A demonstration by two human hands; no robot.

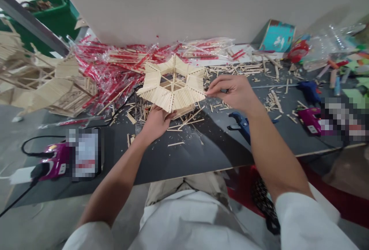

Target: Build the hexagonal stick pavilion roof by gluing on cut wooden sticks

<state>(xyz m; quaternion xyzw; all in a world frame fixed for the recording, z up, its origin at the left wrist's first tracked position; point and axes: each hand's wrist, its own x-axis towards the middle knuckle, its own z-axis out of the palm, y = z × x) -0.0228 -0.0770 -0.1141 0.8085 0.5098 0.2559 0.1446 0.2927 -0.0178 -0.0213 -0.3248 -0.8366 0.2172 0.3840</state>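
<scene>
Closest in, a blue tool (242,125) lies on the tabletop (184,158), just beside the right grip's arm, likely to be easy to reach. The left grip (155,125) reaches under the stick star (170,98), maybe to keep it steady; its fingertips are hidden, so one cannot tell if they clamp. The right grip (208,92) has its fingertips pinched together at the star's side point. Red packs (115,56) lie past both grips.

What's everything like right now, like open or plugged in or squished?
Star-shaped pale wooden stick model: raised, middle open
Left hand: under its near edge
Right hand: fingertips pinched, at its right side
Big green plastic bin: open, stuff inside
Shiny purple socket block: black plug in
Red-and-clear plastic wrappers: crinkled, heaped
</scene>
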